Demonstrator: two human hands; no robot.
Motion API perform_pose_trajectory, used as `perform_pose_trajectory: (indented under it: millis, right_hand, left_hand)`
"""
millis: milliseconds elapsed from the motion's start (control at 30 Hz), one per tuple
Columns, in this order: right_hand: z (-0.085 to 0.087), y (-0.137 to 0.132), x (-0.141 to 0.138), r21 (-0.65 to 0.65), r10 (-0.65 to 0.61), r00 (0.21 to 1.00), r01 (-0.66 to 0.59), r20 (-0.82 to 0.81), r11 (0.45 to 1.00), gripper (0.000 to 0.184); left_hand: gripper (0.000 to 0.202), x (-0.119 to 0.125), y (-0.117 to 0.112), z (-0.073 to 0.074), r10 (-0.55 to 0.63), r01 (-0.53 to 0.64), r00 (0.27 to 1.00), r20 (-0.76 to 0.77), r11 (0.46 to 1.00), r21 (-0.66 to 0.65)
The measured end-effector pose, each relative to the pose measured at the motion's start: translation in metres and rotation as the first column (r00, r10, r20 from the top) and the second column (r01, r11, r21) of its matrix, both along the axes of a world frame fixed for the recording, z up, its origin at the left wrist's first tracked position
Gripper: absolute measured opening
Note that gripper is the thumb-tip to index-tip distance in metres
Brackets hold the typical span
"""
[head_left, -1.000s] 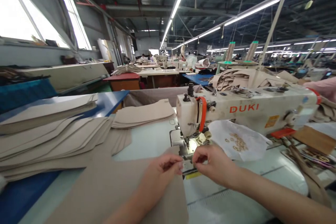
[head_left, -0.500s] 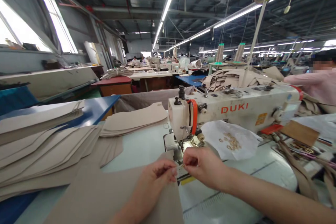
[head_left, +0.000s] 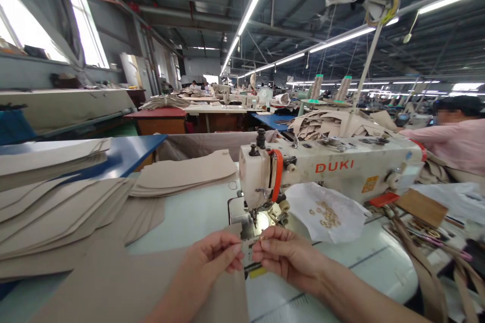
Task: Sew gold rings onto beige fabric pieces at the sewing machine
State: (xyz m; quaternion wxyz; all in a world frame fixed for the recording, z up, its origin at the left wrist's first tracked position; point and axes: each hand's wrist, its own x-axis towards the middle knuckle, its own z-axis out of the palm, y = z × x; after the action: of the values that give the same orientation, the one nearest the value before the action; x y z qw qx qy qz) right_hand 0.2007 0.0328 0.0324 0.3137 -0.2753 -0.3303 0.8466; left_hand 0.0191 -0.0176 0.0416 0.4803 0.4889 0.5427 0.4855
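Head view, hands: two; left hand (head_left: 212, 257) and right hand (head_left: 290, 257) curled towards a pinch, just apart; whether either grips anything, I cannot tell.
Beige panel (head_left: 125, 287): one, under the left forearm, partly hidden, cut off below.
Sewing machine (head_left: 333, 166): one, just beyond.
Thread cones (head_left: 317, 88): two behind it.
Gold rings (head_left: 329, 216): heaped on white sheet (head_left: 303, 207), too small to count.

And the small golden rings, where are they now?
In the head view, the small golden rings lie right of centre on a white sheet, below the DUKI lettering of the sewing machine and beyond the right hand.
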Motion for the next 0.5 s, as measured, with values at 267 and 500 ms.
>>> perform_pose_trajectory:
  millis: [267, 500]
  right_hand:
    - [-0.0066, 0.0009, -0.0033, 0.065, 0.016, 0.999, -0.018, 0.034, 0.998, 0.027]
    - [-0.009, 0.0002, -0.0067, 0.18, -0.08, 0.987, 0.054, 0.139, 0.982, 0.034]
  left_hand:
    - [0.026, 0.0009, -0.0019, -0.003, 0.006, -0.006, 1.0, -0.018, 1.0, 0.0]
    - [0.024, 0.0014, -0.0009, -0.0015, 0.0, 0.0, 0.999, -0.049, 1.0, -0.002]
